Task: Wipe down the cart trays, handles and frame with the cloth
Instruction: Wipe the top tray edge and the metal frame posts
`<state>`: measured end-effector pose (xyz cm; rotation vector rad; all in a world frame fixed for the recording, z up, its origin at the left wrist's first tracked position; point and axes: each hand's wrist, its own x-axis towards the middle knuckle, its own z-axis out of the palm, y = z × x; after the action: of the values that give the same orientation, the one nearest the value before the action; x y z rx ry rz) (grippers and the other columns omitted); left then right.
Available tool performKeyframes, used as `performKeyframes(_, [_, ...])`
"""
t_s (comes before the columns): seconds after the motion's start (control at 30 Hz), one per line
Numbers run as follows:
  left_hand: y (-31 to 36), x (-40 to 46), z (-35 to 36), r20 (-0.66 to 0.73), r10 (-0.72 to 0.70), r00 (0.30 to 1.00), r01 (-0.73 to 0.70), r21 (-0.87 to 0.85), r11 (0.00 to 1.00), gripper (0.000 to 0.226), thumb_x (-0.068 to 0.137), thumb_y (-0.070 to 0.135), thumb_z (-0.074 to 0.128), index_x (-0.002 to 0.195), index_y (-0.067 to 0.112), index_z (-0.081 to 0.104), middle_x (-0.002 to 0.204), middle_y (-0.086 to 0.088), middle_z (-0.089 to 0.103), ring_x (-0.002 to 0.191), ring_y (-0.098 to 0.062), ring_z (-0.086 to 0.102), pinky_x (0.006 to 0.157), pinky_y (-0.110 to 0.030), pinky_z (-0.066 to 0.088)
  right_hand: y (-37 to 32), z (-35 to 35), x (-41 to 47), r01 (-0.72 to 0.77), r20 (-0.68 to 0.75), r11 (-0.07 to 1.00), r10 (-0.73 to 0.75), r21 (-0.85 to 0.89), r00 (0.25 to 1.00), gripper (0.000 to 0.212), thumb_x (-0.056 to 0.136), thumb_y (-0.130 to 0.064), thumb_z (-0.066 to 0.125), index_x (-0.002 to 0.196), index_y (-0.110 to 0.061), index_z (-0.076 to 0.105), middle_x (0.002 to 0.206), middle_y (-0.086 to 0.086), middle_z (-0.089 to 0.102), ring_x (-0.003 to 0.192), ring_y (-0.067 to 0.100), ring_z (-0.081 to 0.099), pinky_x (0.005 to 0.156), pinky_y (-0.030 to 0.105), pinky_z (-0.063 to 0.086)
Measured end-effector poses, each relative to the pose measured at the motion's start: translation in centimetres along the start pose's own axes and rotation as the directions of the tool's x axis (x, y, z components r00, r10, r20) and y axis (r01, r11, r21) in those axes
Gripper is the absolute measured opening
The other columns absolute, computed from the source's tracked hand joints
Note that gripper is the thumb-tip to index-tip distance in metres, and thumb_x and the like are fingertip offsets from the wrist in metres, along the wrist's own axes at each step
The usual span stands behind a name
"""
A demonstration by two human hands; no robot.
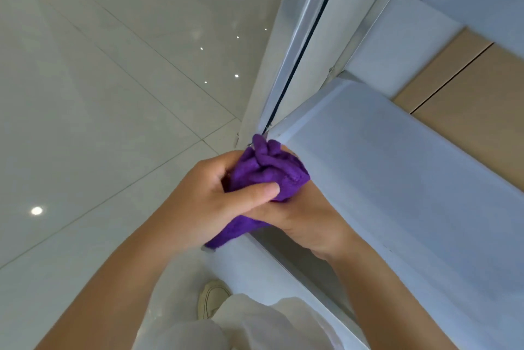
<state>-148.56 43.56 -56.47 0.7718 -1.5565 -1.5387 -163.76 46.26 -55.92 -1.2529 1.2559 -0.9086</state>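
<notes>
Cloth: the purple cloth (269, 171) is bunched at the near corner of the white cart tray (397, 179), apparently being regathered for wiping.
Left hand: the left hand (215, 196) curls round the bundle, thumb pressed across its front.
Right hand: the right hand (300, 216) cups it from beneath, against the tray's edge.
Frame: the cart frame (300, 46) rises just beyond the cloth, not touched by it.
</notes>
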Motion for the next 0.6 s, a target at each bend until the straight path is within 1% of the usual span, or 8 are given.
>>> performKeyframes(0.07, [0.6, 0.7, -0.7, -0.143, 0.017, 0.990, -0.010, 0.051, 0.999, 0.035, 0.060, 0.047, 0.070, 0.090, 0.029, 0.067, 0.085, 0.000, 0.071, 0.083, -0.017, 0.067, 0.073, -0.034, 0.055, -1.2, -0.8, -0.6, -0.033, -0.043, 0.999, 0.033, -0.005, 0.999, 0.072, 0.064, -0.006, 0.078, 0.125, -0.016, 0.041, 0.113, 0.009, 0.063, 0.103, 0.021, 0.065, 0.084, 0.036, 0.055])
performKeyframes(0.13, [1.3, 1.6, -1.2, -0.329, 0.082, 0.941, -0.051, 0.104, 0.993, 0.039, 0.059, 0.050, 0.067, 0.091, 0.026, 0.063, 0.088, 0.001, 0.070, 0.084, -0.017, 0.065, 0.080, -0.041, 0.052, -2.9, -1.1, -0.8, 0.046, -0.143, 0.998, -0.053, -0.051, 0.988, 0.060, 0.068, -0.012, 0.072, 0.123, -0.019, 0.047, 0.110, 0.004, 0.064, 0.101, 0.021, 0.064, 0.086, 0.044, 0.055])
performKeyframes(0.2, [2.3, 2.7, -1.0, -0.488, 0.166, 0.857, -0.102, 0.156, 0.983, 0.032, 0.063, 0.048, 0.067, 0.087, 0.030, 0.057, 0.083, 0.013, 0.066, 0.080, -0.006, 0.062, 0.077, -0.033, 0.051, -4.8, -1.0, -0.5, 0.189, -0.314, 0.976, -0.215, -0.112, 0.925, 0.049, 0.072, -0.015, 0.064, 0.120, -0.019, 0.052, 0.105, 0.001, 0.065, 0.097, 0.017, 0.064, 0.085, 0.039, 0.055])
performKeyframes(0.27, [3.8, 4.1, -0.3, -0.595, 0.298, 0.747, -0.174, 0.257, 0.951, 0.026, 0.073, 0.041, 0.068, 0.087, 0.035, 0.046, 0.085, 0.017, 0.059, 0.081, 0.002, 0.057, 0.075, -0.019, 0.047, -6.8, -0.6, 0.5, 0.335, -0.460, 0.925, -0.381, -0.181, 0.802, 0.041, 0.075, -0.011, 0.061, 0.115, -0.019, 0.053, 0.101, -0.001, 0.064, 0.090, 0.011, 0.063, 0.082, 0.030, 0.053])
performKeyframes(0.37, [5.7, 7.3, 0.2, -0.656, 0.517, 0.550, -0.285, 0.435, 0.854, 0.025, 0.083, 0.034, 0.062, 0.100, 0.025, 0.046, 0.098, 0.006, 0.051, 0.098, -0.017, 0.055, 0.086, -0.025, 0.044, -9.1, -0.7, 2.6, 0.468, -0.665, 0.864, -0.461, -0.185, 0.588, 0.039, 0.081, -0.008, 0.063, 0.116, -0.018, 0.048, 0.088, -0.002, 0.058, 0.076, 0.003, 0.058, 0.074, 0.018, 0.049])
performKeyframes(0.47, [6.8, 10.8, 0.3, -0.616, 0.595, 0.516, -0.332, 0.497, 0.802, 0.045, 0.087, 0.033, 0.057, 0.117, 0.001, 0.048, 0.108, -0.001, 0.055, 0.103, -0.018, 0.055, 0.090, -0.026, 0.044, -10.3, -1.0, 4.9, 0.534, -0.800, 0.833, -0.414, -0.141, 0.435, 0.032, 0.086, -0.004, 0.062, 0.109, -0.018, 0.046, 0.076, -0.004, 0.055, 0.066, 0.001, 0.054, 0.065, 0.013, 0.045])
performKeyframes(0.53, [6.7, 11.9, 0.3, -0.601, 0.616, 0.510, -0.334, 0.522, 0.785, 0.053, 0.086, 0.038, 0.057, 0.121, -0.001, 0.047, 0.113, -0.005, 0.057, 0.104, -0.018, 0.054, 0.091, -0.023, 0.043, -10.5, -1.0, 6.4, 0.539, -0.824, 0.828, -0.410, -0.156, 0.391, 0.028, 0.085, -0.005, 0.065, 0.105, -0.014, 0.047, 0.087, -0.001, 0.058, 0.077, 0.006, 0.058, 0.069, 0.014, 0.047])
performKeyframes(0.6, [6.3, 11.8, -0.2, -0.678, 0.598, 0.428, -0.230, 0.558, 0.797, 0.068, 0.078, 0.053, 0.061, 0.121, 0.002, 0.047, 0.113, -0.004, 0.052, 0.105, -0.020, 0.050, 0.087, -0.012, 0.036, -10.6, -0.8, 7.3, 0.503, -0.838, 0.832, -0.436, -0.235, 0.329, 0.028, 0.082, -0.009, 0.069, 0.103, -0.008, 0.051, 0.095, -0.002, 0.054, 0.092, 0.012, 0.054, 0.079, 0.015, 0.044])
